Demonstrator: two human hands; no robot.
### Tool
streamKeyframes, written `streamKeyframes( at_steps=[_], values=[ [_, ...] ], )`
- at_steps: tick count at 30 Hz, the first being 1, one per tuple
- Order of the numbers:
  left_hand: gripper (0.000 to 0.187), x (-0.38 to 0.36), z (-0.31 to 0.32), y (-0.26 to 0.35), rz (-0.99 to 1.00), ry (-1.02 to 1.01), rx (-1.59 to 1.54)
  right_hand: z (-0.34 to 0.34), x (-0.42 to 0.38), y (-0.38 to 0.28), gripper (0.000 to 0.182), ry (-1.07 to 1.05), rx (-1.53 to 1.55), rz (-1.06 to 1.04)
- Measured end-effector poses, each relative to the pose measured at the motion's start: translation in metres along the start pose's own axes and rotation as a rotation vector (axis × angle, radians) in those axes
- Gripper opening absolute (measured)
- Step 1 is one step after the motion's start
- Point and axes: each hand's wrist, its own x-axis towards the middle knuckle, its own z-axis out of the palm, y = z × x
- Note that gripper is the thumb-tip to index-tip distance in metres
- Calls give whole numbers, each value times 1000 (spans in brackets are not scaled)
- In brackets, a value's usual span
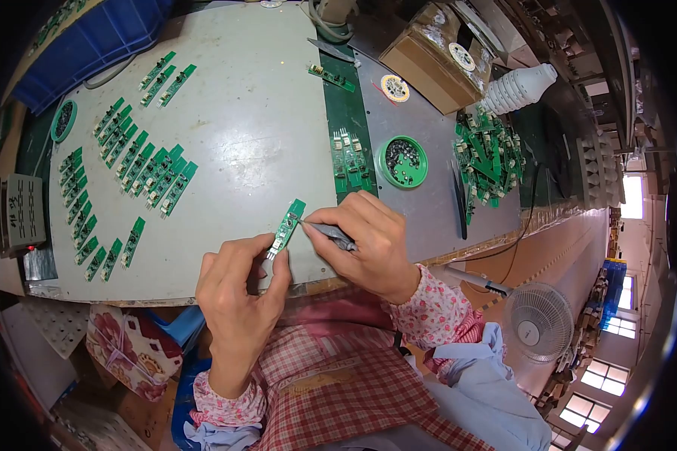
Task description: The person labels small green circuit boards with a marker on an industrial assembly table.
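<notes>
Between the thumb and fingers of my left hand (242, 289) is a small green circuit board (288, 225), gripped at its lower end by the metal pins. My right hand (370, 244) is closed around grey tweezers (334, 234), whose tip meets the board's right edge near a small dark part. Whether the tips pinch anything is too small to tell. Above my right hand several similar boards (352, 161) lie side by side on a green strip. A round green dish (402, 161) of small black parts stands to their right.
Rows of green boards (147, 169) cover the table's left side. At the right lies a heap of boards (493, 158), with dark tweezers (459, 199) beside it. A cardboard box (436, 60), white stacked cups (519, 86) and a blue bin (90, 52) stand farther back.
</notes>
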Motion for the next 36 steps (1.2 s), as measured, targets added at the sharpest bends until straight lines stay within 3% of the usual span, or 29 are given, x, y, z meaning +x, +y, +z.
streamKeyframes(
  at_steps=[18, 23, 27, 29, 36],
  values=[
    [27, -1, 1, -2, 19, 0, 3, -1, -3, 1, 14, -46, -67, -6],
    [28, 0, -2, -3, 52, -28, 13, -7, -1, -1, 13, -16, 16, 93],
    [28, 5, -8, -15, 257, -60, 79, -19, 6, 4, 12, -70, 127, 178],
    [28, 9, -12, -21, 362, -74, 134, -22, 11, 10, 12, -118, 158, 126],
    [33, 14, -19, -27, 437, -136, 170, -19, 15, 18, 13, -204, 195, 5]
  ],
)
